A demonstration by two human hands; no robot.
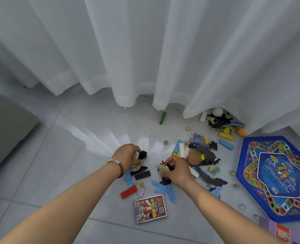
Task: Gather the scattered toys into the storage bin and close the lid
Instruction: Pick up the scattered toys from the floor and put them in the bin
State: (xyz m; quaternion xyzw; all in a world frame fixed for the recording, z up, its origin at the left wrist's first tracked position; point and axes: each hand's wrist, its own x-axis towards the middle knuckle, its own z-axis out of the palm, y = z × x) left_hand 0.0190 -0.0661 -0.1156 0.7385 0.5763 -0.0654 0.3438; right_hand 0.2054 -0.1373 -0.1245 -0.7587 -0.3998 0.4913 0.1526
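Left hand and right hand grip toys near blue game tray.

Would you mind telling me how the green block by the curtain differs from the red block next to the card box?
The green block lies alone near the curtain hem, pointing nearly away from the camera; the red block lies slantwise near the card box. The red block's end meets a map puzzle piece; the green block lies apart from the other toys. Both are long bars lying flat on the floor.
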